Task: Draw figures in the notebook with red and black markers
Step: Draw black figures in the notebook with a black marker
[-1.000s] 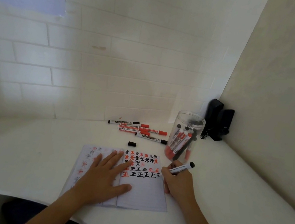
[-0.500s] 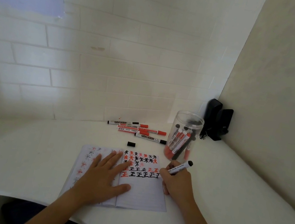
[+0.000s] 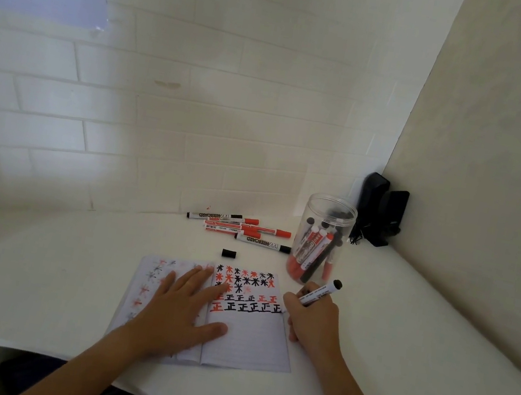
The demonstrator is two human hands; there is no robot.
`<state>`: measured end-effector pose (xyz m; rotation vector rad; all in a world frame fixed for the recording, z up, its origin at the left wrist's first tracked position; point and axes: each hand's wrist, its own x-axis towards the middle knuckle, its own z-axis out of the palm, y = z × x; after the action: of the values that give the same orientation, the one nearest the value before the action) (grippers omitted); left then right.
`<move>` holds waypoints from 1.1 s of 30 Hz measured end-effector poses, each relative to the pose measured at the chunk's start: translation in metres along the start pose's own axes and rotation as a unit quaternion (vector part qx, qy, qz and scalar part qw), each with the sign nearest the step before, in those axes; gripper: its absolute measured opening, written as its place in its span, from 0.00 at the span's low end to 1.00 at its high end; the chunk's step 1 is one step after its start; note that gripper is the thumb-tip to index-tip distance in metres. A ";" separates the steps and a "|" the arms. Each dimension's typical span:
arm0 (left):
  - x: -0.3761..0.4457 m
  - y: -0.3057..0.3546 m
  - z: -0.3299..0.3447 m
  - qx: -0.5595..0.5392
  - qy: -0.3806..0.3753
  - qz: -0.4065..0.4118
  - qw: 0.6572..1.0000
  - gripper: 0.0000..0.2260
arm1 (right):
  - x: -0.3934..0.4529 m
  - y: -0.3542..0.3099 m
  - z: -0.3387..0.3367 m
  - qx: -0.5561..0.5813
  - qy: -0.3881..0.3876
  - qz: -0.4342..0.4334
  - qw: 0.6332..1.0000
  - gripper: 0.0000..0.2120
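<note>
An open notebook lies on the white desk, its right page filled at the top with red and black star figures and character-like figures. My left hand lies flat across the fold, fingers spread, pressing the pages down. My right hand grips a black marker at the right edge of the page, its tip down at the end of the black row and hidden by my fingers. The marker's black cap lies loose just beyond the notebook.
Several red and black whiteboard markers lie in a loose pile behind the notebook. A clear plastic jar holding more markers stands at the right. Two black speakers sit in the corner. Walls close in behind and at the right.
My right hand with the black marker has shifted slightly left and down towards the end of the black row. My left hand has stayed flat on the notebook.
</note>
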<state>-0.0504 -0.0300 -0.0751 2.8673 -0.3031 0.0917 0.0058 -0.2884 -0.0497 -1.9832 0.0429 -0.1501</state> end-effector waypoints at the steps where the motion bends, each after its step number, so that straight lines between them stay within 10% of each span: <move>1: 0.003 0.000 -0.003 -0.007 -0.004 -0.004 1.000 0.37 | 0.000 0.000 0.000 0.003 0.002 -0.003 1.000 0.13; 20: 0.120 -0.012 0.000 -0.067 0.210 -0.039 0.975 0.05 | 0.006 -0.001 0.007 0.104 -0.050 -0.107 0.988 0.10; 33: 0.026 0.016 -0.004 -0.196 0.219 0.083 0.952 0.11 | -0.007 -0.013 0.005 0.151 -0.147 -0.109 0.971 0.05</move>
<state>-0.0287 -0.0488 -0.0649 2.3432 -0.4153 0.6150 -0.0011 -0.2778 -0.0409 -1.6820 -0.3699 -0.0022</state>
